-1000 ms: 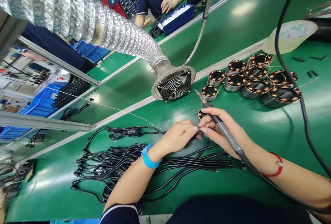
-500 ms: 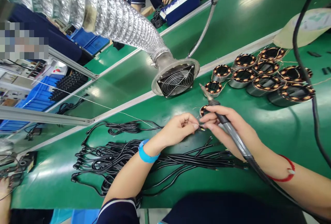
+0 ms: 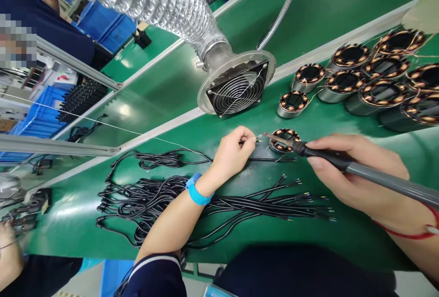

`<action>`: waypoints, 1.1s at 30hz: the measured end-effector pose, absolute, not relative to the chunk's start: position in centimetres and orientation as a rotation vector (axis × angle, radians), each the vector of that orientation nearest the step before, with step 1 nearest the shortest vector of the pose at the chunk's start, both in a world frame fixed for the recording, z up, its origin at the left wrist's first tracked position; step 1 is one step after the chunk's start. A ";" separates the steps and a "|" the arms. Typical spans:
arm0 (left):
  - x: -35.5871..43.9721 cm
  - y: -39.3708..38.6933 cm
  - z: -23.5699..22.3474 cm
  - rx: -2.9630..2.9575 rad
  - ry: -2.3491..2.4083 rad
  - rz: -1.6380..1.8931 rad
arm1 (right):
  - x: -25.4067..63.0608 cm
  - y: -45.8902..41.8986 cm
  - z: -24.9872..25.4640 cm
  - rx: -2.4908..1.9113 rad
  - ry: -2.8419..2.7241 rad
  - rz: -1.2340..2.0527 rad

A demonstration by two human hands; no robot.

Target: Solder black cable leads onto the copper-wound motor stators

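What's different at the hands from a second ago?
The right hand has drawn off rightward, its fingers no longer at the wire ends, and the soldering iron it grips has swung flatter, its tip now pointing left, close to those ends. The left hand still pinches them; the black cables and fan look unchanged.

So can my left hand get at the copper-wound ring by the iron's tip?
Probably not freely: your left hand pinches thin wires, and the soldering iron crosses in front of that ring.

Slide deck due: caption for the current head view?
Right hand holds a soldering iron, its tip near wire ends pinched in the left hand.
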State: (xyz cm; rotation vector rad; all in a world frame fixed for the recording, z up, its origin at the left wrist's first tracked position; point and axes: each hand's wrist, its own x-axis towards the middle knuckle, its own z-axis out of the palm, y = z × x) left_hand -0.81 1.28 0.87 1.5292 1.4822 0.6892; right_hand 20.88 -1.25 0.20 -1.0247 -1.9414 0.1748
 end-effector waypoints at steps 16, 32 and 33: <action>-0.9 1.1 0.2 1.585 1.454 0.757 | 20.7 -1.6 0.2 -1.043 -1.978 0.184; -0.9 1.3 0.1 1.586 1.452 0.758 | 20.6 -1.9 0.2 -1.036 -1.973 0.194; -0.9 1.3 0.1 1.586 1.450 0.760 | 20.6 -1.8 0.2 -1.032 -1.977 0.197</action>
